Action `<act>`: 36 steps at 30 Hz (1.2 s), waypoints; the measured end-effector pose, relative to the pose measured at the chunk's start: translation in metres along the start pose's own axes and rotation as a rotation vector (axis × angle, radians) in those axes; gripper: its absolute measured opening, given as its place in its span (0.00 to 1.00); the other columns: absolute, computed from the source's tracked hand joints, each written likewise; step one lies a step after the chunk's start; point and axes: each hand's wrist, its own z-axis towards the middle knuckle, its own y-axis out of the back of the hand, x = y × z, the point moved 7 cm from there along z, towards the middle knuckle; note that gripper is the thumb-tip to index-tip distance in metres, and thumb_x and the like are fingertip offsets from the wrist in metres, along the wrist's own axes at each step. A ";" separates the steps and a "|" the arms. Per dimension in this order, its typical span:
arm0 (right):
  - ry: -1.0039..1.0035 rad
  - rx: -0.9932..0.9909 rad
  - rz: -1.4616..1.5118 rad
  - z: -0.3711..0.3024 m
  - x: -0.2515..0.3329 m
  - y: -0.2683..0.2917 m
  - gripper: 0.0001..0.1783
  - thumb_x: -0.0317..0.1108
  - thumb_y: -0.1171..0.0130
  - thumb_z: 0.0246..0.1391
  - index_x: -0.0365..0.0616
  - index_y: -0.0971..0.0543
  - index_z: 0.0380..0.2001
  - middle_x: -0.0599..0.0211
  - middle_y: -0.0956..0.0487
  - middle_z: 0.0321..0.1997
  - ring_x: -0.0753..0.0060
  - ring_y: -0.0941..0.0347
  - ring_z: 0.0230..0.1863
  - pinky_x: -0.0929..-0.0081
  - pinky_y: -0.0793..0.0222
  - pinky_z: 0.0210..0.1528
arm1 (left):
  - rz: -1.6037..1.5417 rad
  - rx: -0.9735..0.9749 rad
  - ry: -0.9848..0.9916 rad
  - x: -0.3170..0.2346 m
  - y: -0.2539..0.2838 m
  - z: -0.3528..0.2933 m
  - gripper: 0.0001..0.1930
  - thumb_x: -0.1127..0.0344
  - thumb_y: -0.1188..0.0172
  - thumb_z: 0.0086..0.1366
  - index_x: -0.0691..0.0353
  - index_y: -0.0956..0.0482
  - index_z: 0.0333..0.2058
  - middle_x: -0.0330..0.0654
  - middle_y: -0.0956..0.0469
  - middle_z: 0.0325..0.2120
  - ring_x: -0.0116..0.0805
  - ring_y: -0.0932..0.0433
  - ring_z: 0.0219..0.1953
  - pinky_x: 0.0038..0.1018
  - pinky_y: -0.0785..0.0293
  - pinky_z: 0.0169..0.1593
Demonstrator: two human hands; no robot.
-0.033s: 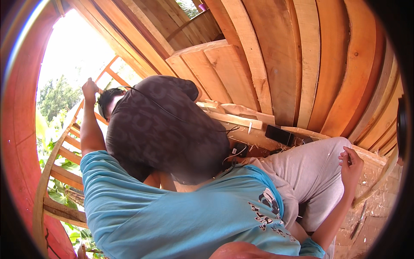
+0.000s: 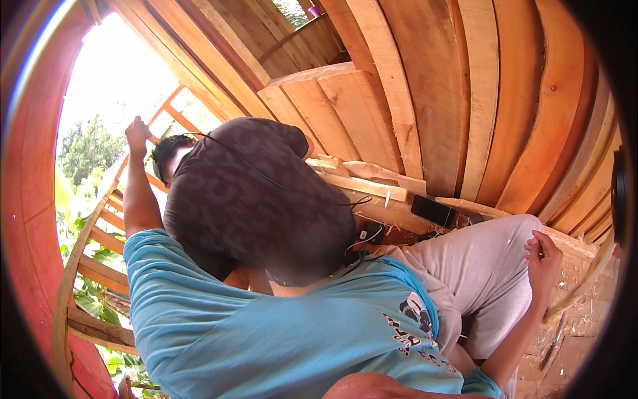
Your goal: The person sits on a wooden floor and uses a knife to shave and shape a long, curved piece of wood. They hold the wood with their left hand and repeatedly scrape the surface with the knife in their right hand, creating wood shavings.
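My left arm reaches up at the left, and my left hand [image 2: 137, 136] is closed at a wooden rail [image 2: 72, 282] with rungs, apparently gripping it. My right hand [image 2: 543, 253] lies beside my bent knee in grey trousers [image 2: 492, 256]. Its fingers are loosely curled and apart, with nothing in them. Right in front of me, a person in a dark patterned shirt [image 2: 259, 199] leans forward with their back toward me. That person's hands are hidden. A thin black cable [image 2: 266, 174] runs down their back.
A black phone [image 2: 432, 210] lies by loose wood pieces [image 2: 372, 178] beyond my leg. Near it is a small black device [image 2: 372, 231] with a white cable. Board walls [image 2: 438, 100] rise at the right, and shavings lie on the woven floor [image 2: 585, 312]. A red surface [image 2: 33, 199] borders the left.
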 end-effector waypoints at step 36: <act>-0.153 -0.061 -0.006 0.003 -0.039 0.020 0.14 0.28 0.51 0.65 0.34 0.23 0.49 0.60 0.21 0.34 0.73 0.21 0.35 0.78 0.24 0.34 | 0.021 -0.001 0.016 0.043 -0.016 0.113 0.14 0.57 0.47 0.65 0.57 0.29 0.22 0.36 0.33 0.17 0.30 0.33 0.18 0.28 0.36 0.22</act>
